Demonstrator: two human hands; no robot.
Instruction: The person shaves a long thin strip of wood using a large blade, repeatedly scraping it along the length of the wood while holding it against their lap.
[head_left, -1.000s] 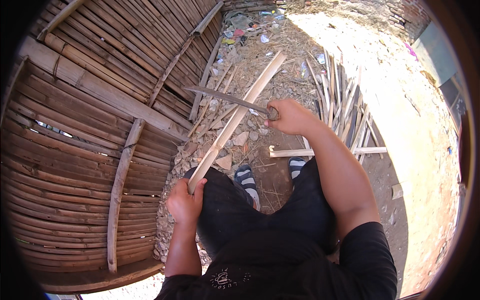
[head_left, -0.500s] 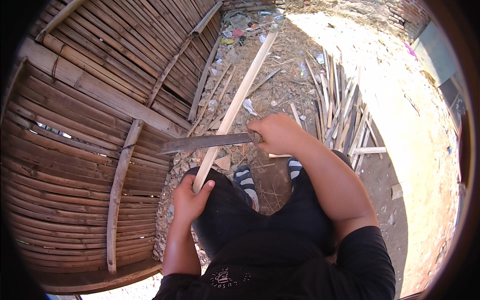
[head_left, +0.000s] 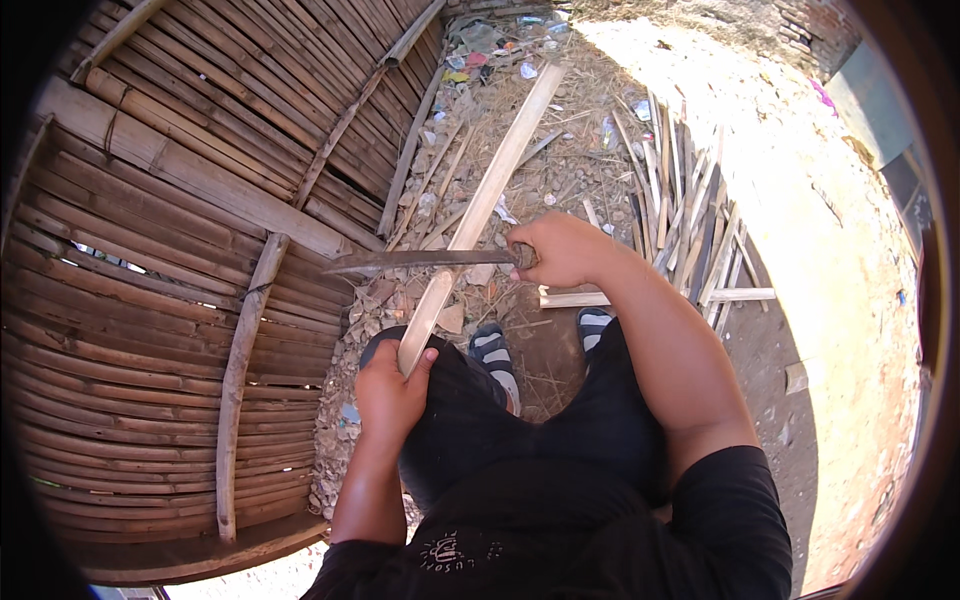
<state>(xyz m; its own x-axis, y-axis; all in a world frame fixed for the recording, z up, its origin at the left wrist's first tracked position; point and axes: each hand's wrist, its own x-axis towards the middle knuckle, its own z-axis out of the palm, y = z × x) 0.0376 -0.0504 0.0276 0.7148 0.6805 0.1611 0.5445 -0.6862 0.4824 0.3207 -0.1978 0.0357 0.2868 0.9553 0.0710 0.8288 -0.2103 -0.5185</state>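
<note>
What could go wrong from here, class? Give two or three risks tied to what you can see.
The long blade in the right hand could slide down the pale strip toward the bare left hand gripping its near end. A glancing stroke might catch the left thigh beside that hand. If dropped, the blade could strike the left sandal.

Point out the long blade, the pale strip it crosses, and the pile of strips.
Long blade point(head_left: 415, 259): head view, mid-length of the metal.
Pale strip point(head_left: 488, 195): head view, on its upper half.
Pile of strips point(head_left: 693, 215): head view, middle of the heap.
</note>
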